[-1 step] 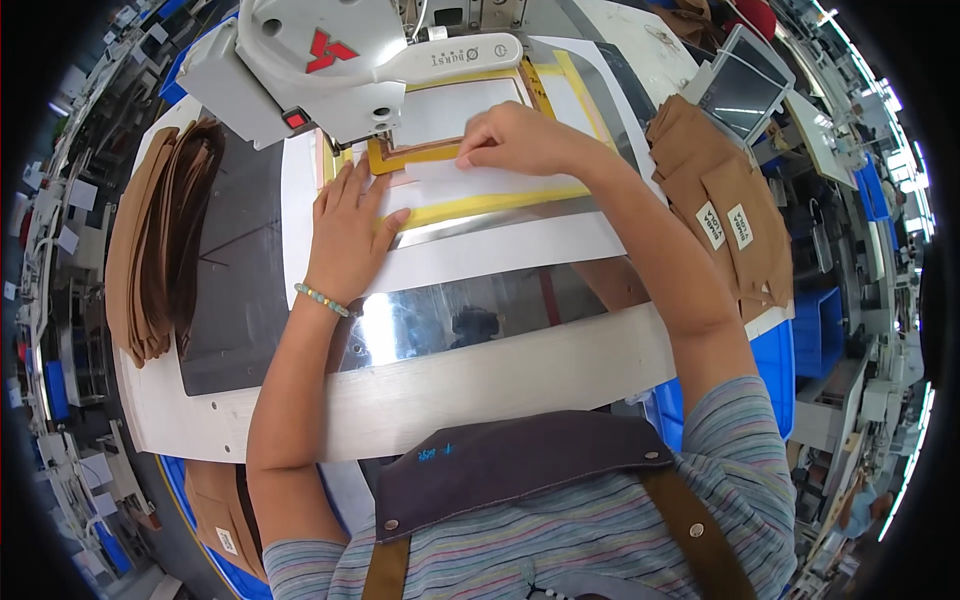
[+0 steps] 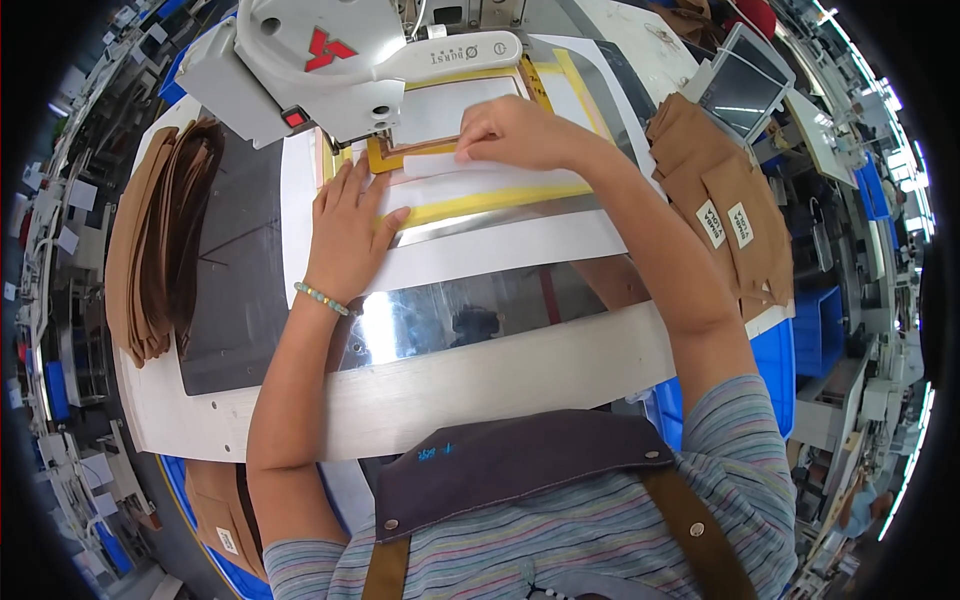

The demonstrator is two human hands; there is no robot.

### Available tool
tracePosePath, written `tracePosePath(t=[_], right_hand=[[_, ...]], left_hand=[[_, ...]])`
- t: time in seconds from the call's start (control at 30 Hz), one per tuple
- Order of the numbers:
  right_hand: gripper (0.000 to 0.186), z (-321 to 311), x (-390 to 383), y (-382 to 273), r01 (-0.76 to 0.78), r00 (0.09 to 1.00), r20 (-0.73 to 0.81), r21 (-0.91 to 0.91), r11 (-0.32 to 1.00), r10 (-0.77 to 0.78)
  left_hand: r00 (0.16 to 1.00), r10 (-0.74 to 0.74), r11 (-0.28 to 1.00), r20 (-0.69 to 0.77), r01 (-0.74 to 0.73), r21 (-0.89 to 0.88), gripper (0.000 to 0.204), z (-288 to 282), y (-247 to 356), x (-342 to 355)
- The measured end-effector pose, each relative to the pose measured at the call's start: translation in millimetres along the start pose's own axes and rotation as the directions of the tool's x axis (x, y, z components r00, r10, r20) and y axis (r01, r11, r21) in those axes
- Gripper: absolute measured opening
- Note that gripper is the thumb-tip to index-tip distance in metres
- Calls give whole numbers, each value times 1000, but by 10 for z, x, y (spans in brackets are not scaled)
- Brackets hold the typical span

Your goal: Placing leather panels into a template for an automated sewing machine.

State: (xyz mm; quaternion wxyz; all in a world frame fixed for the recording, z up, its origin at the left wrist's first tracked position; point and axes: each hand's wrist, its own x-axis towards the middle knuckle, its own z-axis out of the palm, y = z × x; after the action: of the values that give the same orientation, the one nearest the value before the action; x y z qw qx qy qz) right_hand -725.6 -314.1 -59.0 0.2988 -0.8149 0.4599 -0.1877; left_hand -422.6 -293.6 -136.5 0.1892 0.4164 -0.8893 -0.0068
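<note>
My left hand (image 2: 355,220) lies flat with fingers stretched out on the white, yellow-edged work sheet (image 2: 450,208), just below the machine's needle area at the left corner of a yellow frame (image 2: 540,92). My right hand (image 2: 510,132) is closed in a pinch on a thin white strip (image 2: 430,164) along the frame's front edge; its fingertips are partly hidden. The white sewing machine head (image 2: 300,70) hangs over the frame's back left. A larger white sheet (image 2: 520,235) lies beneath, on a shiny metal plate (image 2: 450,330).
Folded brown fabric pieces (image 2: 150,240) are stacked at the left, and labelled brown pieces (image 2: 730,250) at the right. A screen (image 2: 745,85) stands at the back right. Blue bins (image 2: 815,335) sit beside the table, with more benches at the rims.
My right hand has moved very slightly up, toward the machine, with the white strip. My left hand stays in place.
</note>
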Motion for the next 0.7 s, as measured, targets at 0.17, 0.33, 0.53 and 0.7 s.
tracePosePath(t=[0.17, 0.33, 0.53, 0.7], right_hand=[[25, -216, 171, 66, -53, 991, -128, -49, 997, 46], [29, -205, 472, 248, -265, 962, -77, -14, 964, 263], [29, 154, 731, 248, -184, 977, 84, -118, 976, 194], [30, 232, 749, 120, -178, 982, 38, -157, 971, 187]], left_hand=[[1000, -6, 999, 6, 6, 34, 64, 44, -40, 24], [999, -17, 999, 47, 15, 37, 74, 50, -21, 73], [998, -39, 999, 56, 38, 26, 74, 36, -6, 57], [999, -34, 999, 42, 33, 23, 73, 37, 11, 73]])
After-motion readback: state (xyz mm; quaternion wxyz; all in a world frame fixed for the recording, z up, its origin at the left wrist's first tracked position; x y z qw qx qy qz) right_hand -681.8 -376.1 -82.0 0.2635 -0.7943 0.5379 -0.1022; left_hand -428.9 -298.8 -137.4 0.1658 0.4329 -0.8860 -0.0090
